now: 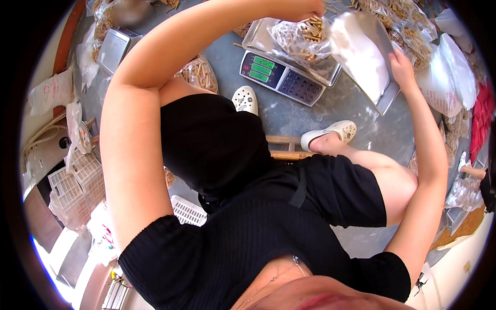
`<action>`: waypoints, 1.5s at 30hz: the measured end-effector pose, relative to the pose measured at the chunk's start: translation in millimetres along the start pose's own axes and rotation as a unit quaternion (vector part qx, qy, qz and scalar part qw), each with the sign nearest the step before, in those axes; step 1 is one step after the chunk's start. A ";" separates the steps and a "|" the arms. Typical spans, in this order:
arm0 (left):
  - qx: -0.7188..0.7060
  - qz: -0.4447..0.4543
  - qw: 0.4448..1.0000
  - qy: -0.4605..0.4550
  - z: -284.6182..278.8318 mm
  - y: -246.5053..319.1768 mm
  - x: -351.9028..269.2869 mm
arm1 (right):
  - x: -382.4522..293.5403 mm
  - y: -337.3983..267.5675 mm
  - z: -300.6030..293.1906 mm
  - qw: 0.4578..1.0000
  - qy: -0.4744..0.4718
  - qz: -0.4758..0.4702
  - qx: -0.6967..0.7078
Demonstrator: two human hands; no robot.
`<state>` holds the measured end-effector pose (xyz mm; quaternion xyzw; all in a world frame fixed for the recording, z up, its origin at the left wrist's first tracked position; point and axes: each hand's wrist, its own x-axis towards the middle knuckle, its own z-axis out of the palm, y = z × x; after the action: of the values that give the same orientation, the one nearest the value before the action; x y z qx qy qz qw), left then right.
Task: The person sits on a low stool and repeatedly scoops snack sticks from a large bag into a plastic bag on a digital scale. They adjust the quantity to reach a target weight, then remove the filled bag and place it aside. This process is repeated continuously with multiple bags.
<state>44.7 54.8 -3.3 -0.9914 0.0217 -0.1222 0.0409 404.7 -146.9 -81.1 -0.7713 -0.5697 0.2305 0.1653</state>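
My right hand (403, 71) grips the side edge of a shiny metal scoop (393, 99), whose broad face is washed out by white glare. The scoop is tilted beside an open clear plastic bag (286, 38). Short brown cut sticks (313, 29) fill part of that bag. It sits on the metal pan (255, 33) of a digital scale (283, 77) with lit green displays. At the top edge, my left hand (310, 11) is over the bag with its fingers curled near the sticks. Whether it pinches the bag or some sticks is not clear.
Clear bags of brown sticks (197, 73) lie on the grey floor around the scale. White sacks (445, 77) stand at the right. Another metal scale (114, 48) and white plastic crates (71, 186) are at the left. Another person's foot (463, 162) shows at the far right.
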 end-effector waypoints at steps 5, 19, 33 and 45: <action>-0.147 -0.017 0.986 0.072 -8.1 -2.3 -1.6 | -62.1 103.4 0.5 0.983 -0.011 0.117 0.144; -0.169 -0.430 0.883 -0.082 -14.9 18.1 -15.6 | -61.4 216.4 110.0 0.949 -0.164 0.219 -0.156; -0.144 -0.401 0.901 -0.077 -30.5 29.8 12.2 | -45.2 -16.5 52.9 0.938 0.011 -0.310 -0.156; 0.031 -0.020 0.988 -0.147 -10.0 4.7 -2.1 | 12.9 -165.1 67.2 0.937 0.116 -0.268 -0.190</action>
<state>40.0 49.5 5.4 -0.9971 -0.0079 0.0235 0.0719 238.8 -86.2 -54.2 -0.6286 -0.7654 -0.0257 0.1358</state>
